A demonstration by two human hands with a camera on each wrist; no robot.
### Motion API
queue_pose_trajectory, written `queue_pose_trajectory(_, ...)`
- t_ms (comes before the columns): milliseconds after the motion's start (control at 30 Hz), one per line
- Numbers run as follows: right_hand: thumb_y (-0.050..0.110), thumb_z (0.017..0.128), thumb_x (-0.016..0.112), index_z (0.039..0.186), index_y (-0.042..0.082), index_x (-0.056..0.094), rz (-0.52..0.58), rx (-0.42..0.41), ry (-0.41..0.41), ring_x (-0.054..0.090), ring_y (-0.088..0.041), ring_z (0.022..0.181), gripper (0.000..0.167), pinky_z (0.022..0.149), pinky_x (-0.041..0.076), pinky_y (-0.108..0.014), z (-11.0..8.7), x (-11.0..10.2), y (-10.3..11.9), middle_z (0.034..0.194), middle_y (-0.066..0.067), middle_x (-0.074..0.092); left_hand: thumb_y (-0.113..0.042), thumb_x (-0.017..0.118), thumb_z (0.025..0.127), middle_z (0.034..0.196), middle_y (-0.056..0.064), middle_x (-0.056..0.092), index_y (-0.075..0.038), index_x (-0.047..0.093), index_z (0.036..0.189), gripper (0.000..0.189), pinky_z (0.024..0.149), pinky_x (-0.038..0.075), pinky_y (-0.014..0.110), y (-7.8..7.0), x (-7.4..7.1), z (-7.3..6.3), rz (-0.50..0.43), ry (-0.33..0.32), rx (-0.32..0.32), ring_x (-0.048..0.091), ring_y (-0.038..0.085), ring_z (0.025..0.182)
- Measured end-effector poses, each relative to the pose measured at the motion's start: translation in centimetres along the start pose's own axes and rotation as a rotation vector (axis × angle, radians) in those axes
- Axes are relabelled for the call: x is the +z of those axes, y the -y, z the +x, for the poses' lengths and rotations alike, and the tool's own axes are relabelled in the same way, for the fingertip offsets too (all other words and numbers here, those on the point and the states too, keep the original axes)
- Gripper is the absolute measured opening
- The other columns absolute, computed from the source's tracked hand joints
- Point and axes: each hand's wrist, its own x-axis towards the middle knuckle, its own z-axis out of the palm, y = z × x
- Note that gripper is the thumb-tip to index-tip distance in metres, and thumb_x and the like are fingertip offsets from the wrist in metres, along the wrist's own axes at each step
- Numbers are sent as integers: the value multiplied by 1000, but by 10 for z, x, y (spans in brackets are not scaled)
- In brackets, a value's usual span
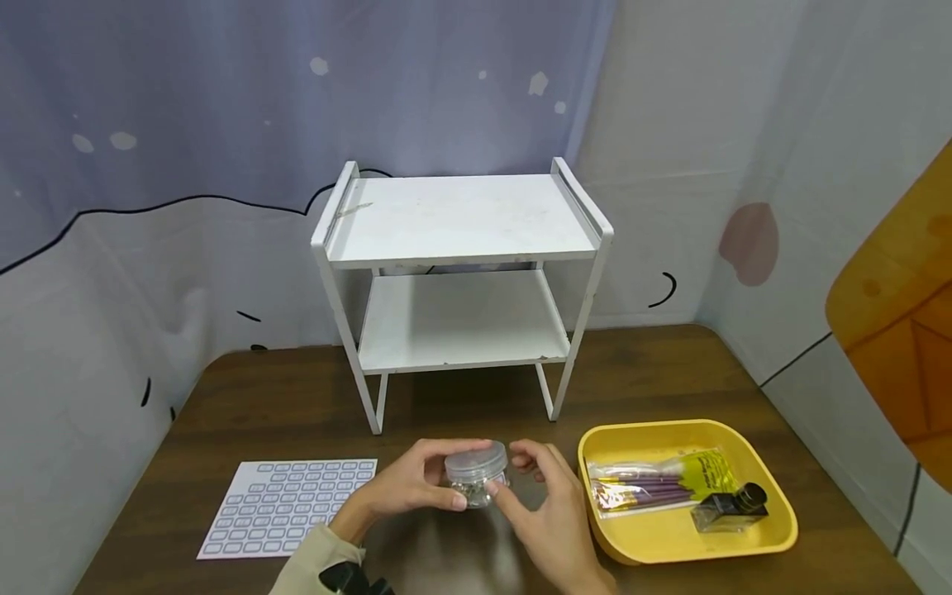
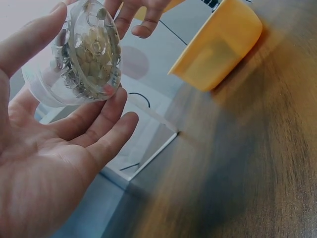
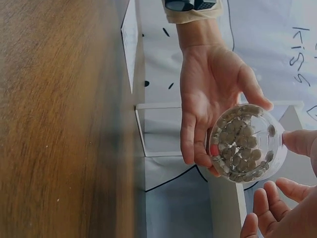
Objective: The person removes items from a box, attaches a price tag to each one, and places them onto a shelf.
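A small clear round jar (image 1: 476, 473) with a translucent lid is held above the table. Through its base show several small round metallic pieces (image 3: 240, 144) that resemble thumbtacks. My left hand (image 1: 416, 479) grips the jar from the left between thumb and fingers; the left wrist view shows the jar (image 2: 89, 54) tilted there. On the other side, my right hand (image 1: 554, 512) touches the jar with its thumb (image 3: 297, 142). The other right fingers (image 3: 275, 206) are loosely bent and apart from the jar.
To the right stands a yellow tray (image 1: 647, 434) with a bag of purple-handled brushes (image 1: 647, 487) and a black-capped glass bottle (image 1: 729, 511). A white sheet of printed labels (image 1: 290, 508) lies left. Behind the hands is a white two-tier shelf (image 1: 461, 219).
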Motion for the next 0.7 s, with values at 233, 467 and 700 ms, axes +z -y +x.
queue_pose_trajectory(233,11,71,89,109,13,66,-13,9,-6,60,-7,88,44,78,54,-33,-1,1,-1,96,4,64,-8,72,90,137,44,44,12,40,145,66,95,54,29,0,1,-1,23,-11,-10,60,13,119)
queue_pose_trajectory(467,12,71,89,109,12,66,-22,2,-4,60,-7,88,44,78,54,-33,1,1,-1,96,2,65,-11,75,88,139,36,49,8,45,143,66,95,55,31,-2,0,-1,79,-67,-46,60,12,118)
queue_pose_trajectory(700,12,76,86,114,12,66,-7,-38,10,60,-11,90,44,81,52,-29,16,-10,3,99,6,64,-8,74,88,140,41,45,11,44,142,65,97,54,31,-1,-3,-2,87,-78,-27,60,11,120)
